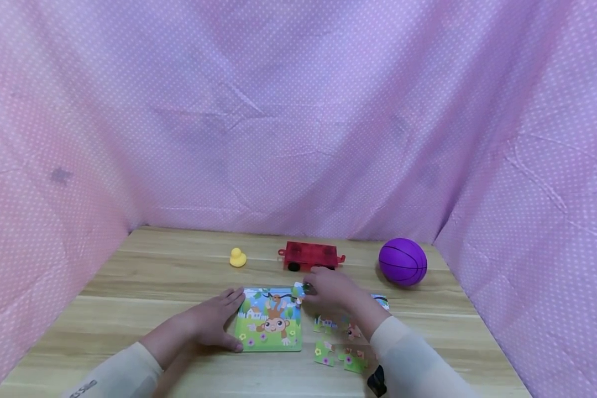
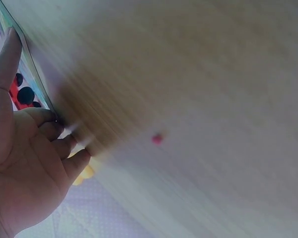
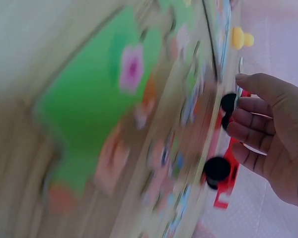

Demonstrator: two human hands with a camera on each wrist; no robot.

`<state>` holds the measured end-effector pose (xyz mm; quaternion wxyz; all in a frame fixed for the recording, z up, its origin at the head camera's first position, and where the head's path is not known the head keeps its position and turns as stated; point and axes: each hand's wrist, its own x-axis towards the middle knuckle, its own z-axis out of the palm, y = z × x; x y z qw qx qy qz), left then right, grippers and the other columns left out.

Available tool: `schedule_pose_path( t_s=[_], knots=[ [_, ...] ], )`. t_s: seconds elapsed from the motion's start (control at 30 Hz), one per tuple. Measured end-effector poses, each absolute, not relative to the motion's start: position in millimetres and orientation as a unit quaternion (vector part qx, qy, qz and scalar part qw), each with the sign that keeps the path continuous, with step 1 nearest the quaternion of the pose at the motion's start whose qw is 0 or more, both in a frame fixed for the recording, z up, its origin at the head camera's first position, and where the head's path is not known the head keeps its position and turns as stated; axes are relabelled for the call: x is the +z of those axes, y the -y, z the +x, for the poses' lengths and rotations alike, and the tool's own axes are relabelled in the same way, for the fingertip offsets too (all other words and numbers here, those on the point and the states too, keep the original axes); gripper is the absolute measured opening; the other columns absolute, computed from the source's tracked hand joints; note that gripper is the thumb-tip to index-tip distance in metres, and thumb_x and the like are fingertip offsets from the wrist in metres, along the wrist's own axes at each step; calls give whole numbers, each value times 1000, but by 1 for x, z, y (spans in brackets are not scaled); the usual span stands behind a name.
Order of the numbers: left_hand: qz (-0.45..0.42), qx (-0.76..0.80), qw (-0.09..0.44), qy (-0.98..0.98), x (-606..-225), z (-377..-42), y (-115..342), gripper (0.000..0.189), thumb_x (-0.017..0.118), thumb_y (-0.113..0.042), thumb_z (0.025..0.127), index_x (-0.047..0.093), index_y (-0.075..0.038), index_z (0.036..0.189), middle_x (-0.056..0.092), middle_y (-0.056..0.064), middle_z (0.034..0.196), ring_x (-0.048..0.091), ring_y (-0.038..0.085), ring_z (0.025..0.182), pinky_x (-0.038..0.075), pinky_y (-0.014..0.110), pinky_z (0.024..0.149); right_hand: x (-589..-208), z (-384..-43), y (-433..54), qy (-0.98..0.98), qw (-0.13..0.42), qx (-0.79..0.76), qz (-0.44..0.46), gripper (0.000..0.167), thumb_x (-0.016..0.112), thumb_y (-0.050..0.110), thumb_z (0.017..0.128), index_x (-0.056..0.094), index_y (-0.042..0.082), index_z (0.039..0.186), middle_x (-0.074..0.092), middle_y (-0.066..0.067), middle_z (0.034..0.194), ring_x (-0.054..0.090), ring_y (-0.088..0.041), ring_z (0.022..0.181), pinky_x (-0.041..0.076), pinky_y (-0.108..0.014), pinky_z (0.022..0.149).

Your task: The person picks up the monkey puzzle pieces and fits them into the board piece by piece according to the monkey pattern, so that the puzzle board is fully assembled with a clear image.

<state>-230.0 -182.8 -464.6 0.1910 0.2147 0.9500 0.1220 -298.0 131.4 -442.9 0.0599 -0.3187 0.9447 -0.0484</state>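
Note:
A square puzzle board (image 1: 267, 334) with a monkey picture lies on the table. My left hand (image 1: 214, 320) rests along its left side, thumb near the lower corner and fingertips at the upper corner; in the left wrist view the fingers of this hand (image 2: 30, 153) are loosely bent by the edge. Over the board's upper right corner, my right hand (image 1: 328, 288) pinches a puzzle piece (image 1: 298, 289). The right wrist view shows that hand (image 3: 273, 129) holding the thin piece edge-on between thumb and fingers. Loose puzzle pieces (image 1: 324, 352) lie right of the board, partly hidden under the right forearm.
Behind the board stand a yellow toy duck (image 1: 237, 258) and a red toy wagon (image 1: 310, 254). A purple ball (image 1: 403, 262) sits at the back right of the wooden table (image 1: 179, 254). Pink dotted cloth (image 1: 278, 138) hangs around the back and sides.

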Motion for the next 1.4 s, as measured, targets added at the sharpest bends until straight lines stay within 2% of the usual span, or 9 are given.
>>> schedule_pose_path(
  t_s=[0.2, 0.33, 0.6, 0.77, 1.0, 1.4],
  knots=[
    [222, 121, 183, -950, -467, -230, 184, 117, 69, -75, 69, 26, -10, 156, 16, 6, 165, 15, 35, 151, 24, 52, 119, -448, -294, -99, -934, 52, -31, -352, 37, 66, 48, 91, 67, 20, 114, 56, 9, 98, 52, -5, 82, 52, -23, 76],
    [225, 120, 177, -951, -468, -229, 185, 118, 69, -76, 67, 27, -9, 155, 17, 7, 165, 17, 36, 150, 25, 52, 119, -449, -292, -75, -929, 53, -5, -366, 38, 67, 51, 89, 66, 23, 116, 58, 10, 101, 54, -4, 85, 53, -22, 76],
    [221, 122, 179, -951, -465, -228, 185, 117, 70, -75, 68, 27, -10, 155, 19, 6, 164, 18, 35, 150, 26, 52, 118, -453, -290, -36, -914, 46, 45, -401, 29, 67, 48, 90, 68, 23, 105, 54, 9, 89, 48, -7, 75, 47, -23, 69],
    [224, 122, 175, -951, -465, -228, 185, 117, 69, -75, 68, 27, -9, 155, 18, 6, 164, 17, 35, 150, 26, 52, 119, -459, -291, -27, -914, 35, 55, -402, 29, 66, 48, 90, 68, 23, 105, 54, 9, 90, 48, -7, 76, 48, -23, 73],
    [224, 119, 176, -951, -465, -228, 184, 118, 68, -76, 68, 26, -10, 156, 18, 6, 165, 16, 35, 150, 25, 51, 119, -462, -292, -21, -921, 44, 39, -385, 37, 65, 46, 92, 65, 24, 122, 61, 8, 107, 56, -8, 94, 50, -27, 92],
    [221, 122, 177, -951, -464, -229, 184, 116, 69, -75, 69, 26, -11, 156, 19, 6, 164, 17, 36, 150, 26, 53, 118, -463, -292, -17, -912, 29, 46, -408, 31, 64, 42, 94, 67, 26, 121, 59, 9, 106, 54, -7, 95, 49, -26, 91]
  ],
)
